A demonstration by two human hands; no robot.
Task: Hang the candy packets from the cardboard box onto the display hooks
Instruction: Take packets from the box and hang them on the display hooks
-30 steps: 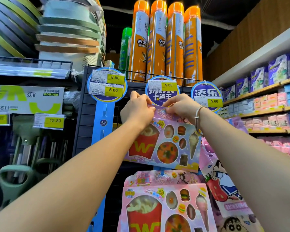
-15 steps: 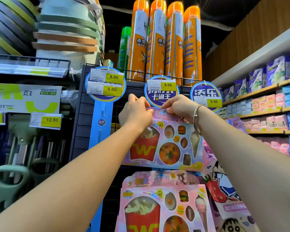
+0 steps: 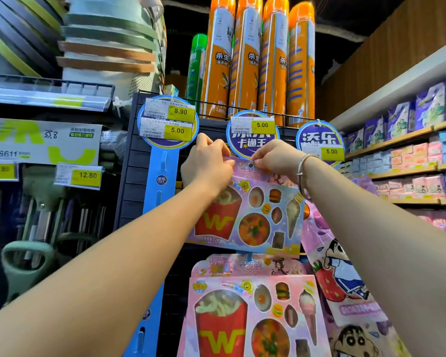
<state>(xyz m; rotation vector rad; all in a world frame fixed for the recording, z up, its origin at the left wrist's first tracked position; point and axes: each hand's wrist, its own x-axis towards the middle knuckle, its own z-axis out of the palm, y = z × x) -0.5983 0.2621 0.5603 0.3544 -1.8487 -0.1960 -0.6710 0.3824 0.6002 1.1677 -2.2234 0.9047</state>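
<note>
Both hands are raised to a dark display rack [image 3: 129, 191], set close together and each clamped on the top edge of one candy packet [image 3: 247, 215]. The left hand [image 3: 206, 166] pinches the pink header at its top left corner. The right hand [image 3: 276, 158], with a silver bracelet [image 3: 303, 171] at the wrist, pinches the header just right of a small dark hole. Whether that hole sits on a hook cannot be told.

The candy packet is near the middle of the view, tilted with its right side lower. It shows red fries and small sweets behind clear windows.

At twelve o'clock from it is a round blue sign [image 3: 252, 143] with a yellow 5.00 tag, just above the fingers. At six o'clock a second packet [image 3: 252, 313] of the same kind hangs on the rack. At four o'clock hang cartoon packets [image 3: 343, 274]. At nine o'clock runs a blue strip [image 3: 162, 181]. Higher at twelve o'clock stand orange spray cans [image 3: 260, 60]. At three o'clock, shelves [image 3: 397, 143] carry blue and pink packs.
</note>
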